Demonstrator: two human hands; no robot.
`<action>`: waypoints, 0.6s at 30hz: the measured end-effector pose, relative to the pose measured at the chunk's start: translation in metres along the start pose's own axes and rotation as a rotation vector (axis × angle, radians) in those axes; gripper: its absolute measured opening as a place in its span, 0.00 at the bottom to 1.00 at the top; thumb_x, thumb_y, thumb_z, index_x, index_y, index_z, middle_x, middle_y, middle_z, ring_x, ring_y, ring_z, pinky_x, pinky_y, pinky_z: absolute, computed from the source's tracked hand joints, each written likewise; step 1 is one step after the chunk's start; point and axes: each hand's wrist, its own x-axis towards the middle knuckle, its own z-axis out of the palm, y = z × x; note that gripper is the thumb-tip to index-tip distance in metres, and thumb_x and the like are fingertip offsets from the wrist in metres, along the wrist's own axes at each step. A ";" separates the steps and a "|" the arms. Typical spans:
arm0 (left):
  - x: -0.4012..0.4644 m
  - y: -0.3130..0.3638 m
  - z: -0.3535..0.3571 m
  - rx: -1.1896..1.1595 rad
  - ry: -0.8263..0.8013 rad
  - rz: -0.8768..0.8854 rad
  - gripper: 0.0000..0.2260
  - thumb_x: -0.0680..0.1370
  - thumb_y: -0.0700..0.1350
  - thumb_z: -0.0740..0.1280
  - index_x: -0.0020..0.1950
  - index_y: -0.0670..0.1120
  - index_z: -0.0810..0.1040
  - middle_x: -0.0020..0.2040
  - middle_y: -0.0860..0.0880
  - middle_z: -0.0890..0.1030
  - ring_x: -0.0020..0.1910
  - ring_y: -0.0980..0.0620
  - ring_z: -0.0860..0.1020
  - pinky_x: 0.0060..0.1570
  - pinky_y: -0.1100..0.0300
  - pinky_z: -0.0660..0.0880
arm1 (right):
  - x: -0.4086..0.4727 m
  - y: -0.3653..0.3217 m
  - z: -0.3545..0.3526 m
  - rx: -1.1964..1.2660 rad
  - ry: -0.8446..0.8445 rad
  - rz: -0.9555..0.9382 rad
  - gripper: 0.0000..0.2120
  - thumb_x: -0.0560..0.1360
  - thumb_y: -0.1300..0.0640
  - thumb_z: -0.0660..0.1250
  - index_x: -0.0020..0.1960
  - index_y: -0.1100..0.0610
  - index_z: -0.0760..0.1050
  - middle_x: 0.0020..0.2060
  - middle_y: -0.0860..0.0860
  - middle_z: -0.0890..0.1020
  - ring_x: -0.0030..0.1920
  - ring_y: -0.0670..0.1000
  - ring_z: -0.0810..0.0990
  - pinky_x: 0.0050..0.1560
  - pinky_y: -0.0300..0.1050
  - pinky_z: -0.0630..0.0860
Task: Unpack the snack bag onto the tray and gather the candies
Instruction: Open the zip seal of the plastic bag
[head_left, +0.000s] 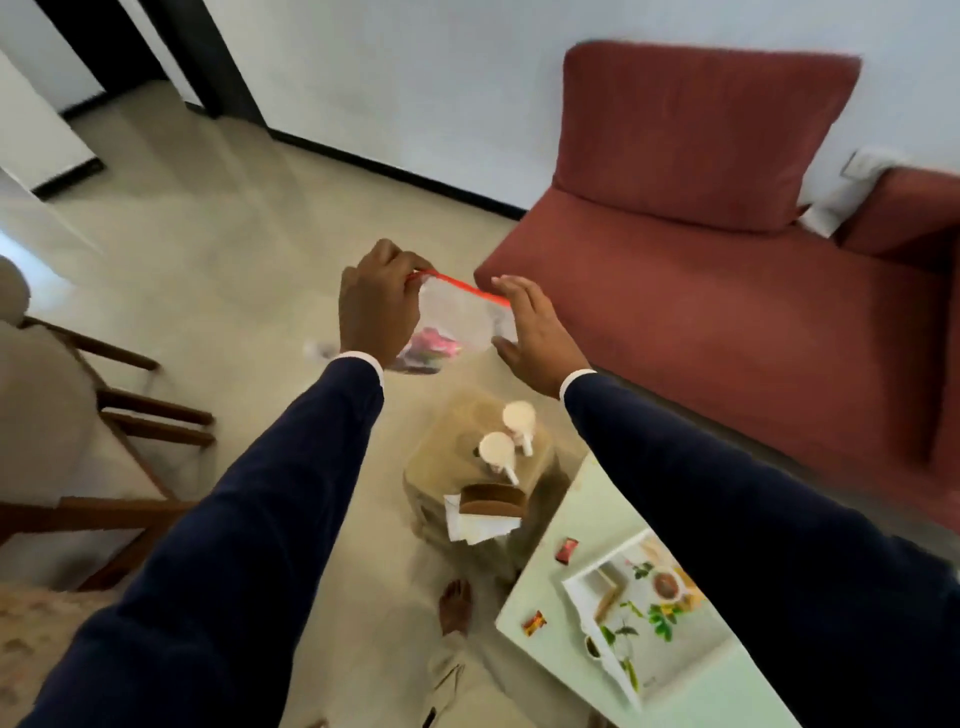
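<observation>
Blurrily, left hand (376, 306) pinches the snack bag (457, 325); right hand (530, 332) flat-fingered beside it, candies inside indistinct.

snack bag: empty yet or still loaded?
Still loaded: colourful wrapped pieces sit in the bottom of the clear snack bag, held up by the left hand.

Home living room: red sofa (727, 218), wooden chair (104, 415), tiled floor (218, 249), low table (571, 649) with tray (587, 597).
</observation>
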 end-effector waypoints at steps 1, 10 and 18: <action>-0.001 0.019 -0.010 -0.033 -0.002 0.017 0.06 0.80 0.42 0.69 0.52 0.46 0.86 0.48 0.45 0.80 0.46 0.43 0.81 0.51 0.45 0.75 | -0.008 -0.004 -0.018 -0.006 0.048 -0.034 0.34 0.75 0.60 0.70 0.77 0.59 0.61 0.74 0.56 0.65 0.73 0.59 0.66 0.75 0.53 0.65; -0.031 0.206 -0.061 -0.544 0.035 0.111 0.06 0.70 0.40 0.80 0.43 0.47 0.86 0.40 0.54 0.83 0.37 0.57 0.79 0.40 0.64 0.76 | -0.119 -0.017 -0.174 0.033 0.191 -0.114 0.09 0.79 0.54 0.68 0.56 0.57 0.78 0.49 0.52 0.83 0.49 0.55 0.80 0.53 0.56 0.77; -0.112 0.301 -0.044 -0.796 -0.192 0.150 0.07 0.73 0.36 0.76 0.45 0.48 0.86 0.42 0.58 0.85 0.43 0.62 0.83 0.45 0.71 0.75 | -0.271 -0.003 -0.248 0.098 0.229 0.109 0.06 0.79 0.53 0.70 0.43 0.48 0.78 0.31 0.46 0.81 0.31 0.44 0.77 0.40 0.48 0.78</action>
